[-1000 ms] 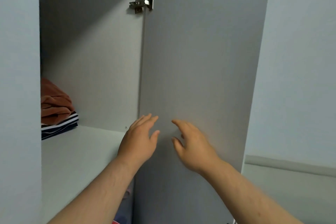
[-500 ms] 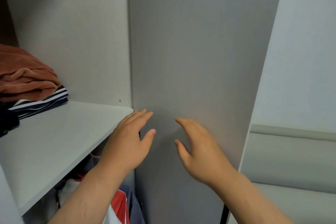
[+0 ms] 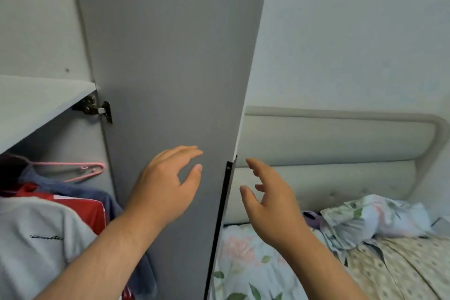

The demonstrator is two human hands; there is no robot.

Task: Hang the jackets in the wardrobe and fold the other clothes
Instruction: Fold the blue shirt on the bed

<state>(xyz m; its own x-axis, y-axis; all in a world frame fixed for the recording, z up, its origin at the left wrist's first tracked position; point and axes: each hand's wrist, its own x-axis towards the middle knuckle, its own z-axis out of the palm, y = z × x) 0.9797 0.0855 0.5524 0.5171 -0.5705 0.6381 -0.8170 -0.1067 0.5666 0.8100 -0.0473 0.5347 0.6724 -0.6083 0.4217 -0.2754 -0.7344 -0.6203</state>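
Our left hand [image 3: 165,190] floats in front of the door [image 3: 170,80], near its edge. As far as we can see, it does not touch the door. Its fingers are loose and apart, and it holds nothing. Our right hand [image 3: 272,209] is just right of the door's edge. Its fingers are loose and apart too, and it is empty.

Left of the door, inside the wardrobe [image 3: 36,19], clothes [image 3: 36,238] hang under the shelf [image 3: 36,100]. There is a white one, a red one and a blue one. A pink hanger [image 3: 73,168] hangs bare behind them, close to the door. Right of the door is the bed [image 3: 389,263], with a flowery pile [image 3: 377,217] on it. We cannot tell if that pile is clothes or just bedding.

We think we are between pieces now, with both hands free for the next one. To do it well, we should leave the door wide open so it does not swing into us. We should go round the door's edge to the bed and pick up one piece only. If it is a jacket, we put it on the pink hanger and hang it left of the door. If not, we lay it flat on the bed and fold it neatly.
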